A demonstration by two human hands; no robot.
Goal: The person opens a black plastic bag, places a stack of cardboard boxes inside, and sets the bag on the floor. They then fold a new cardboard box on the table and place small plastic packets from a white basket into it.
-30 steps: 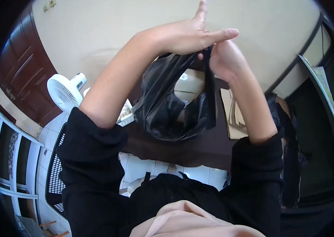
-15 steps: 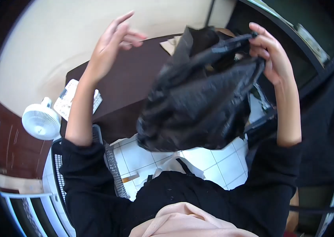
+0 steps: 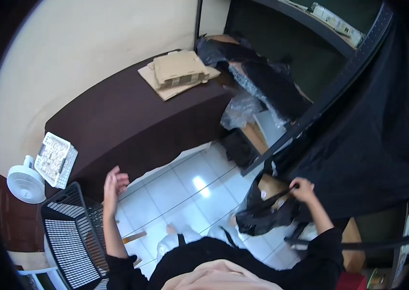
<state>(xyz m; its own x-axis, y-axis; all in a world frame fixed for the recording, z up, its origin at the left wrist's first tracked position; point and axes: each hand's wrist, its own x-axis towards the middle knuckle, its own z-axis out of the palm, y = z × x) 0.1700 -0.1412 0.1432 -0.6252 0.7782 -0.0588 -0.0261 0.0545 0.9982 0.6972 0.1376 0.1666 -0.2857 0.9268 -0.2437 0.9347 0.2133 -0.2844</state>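
Note:
My right hand [image 3: 302,189] grips the handles of a black plastic bag [image 3: 262,216], held low over the white tiled floor [image 3: 199,188] at my right side. The bag hangs just in front of a cardboard box [image 3: 271,185] under a black cloth. My left hand [image 3: 113,184] is empty, fingers loosely apart, raised beside a black mesh basket [image 3: 71,232] and in front of the dark brown table [image 3: 127,121].
Folded cardboard pieces [image 3: 179,70] lie at the table's far end. A white tray of small items [image 3: 55,159] and a white fan [image 3: 24,183] are at its left. Black bags and bubble wrap [image 3: 257,87] pile up by a shelf draped with black cloth [image 3: 369,140].
The bag went from both hands up high to my right hand alone, then down to floor level at my right. My left hand let go and dropped. My view swung rightward and down.

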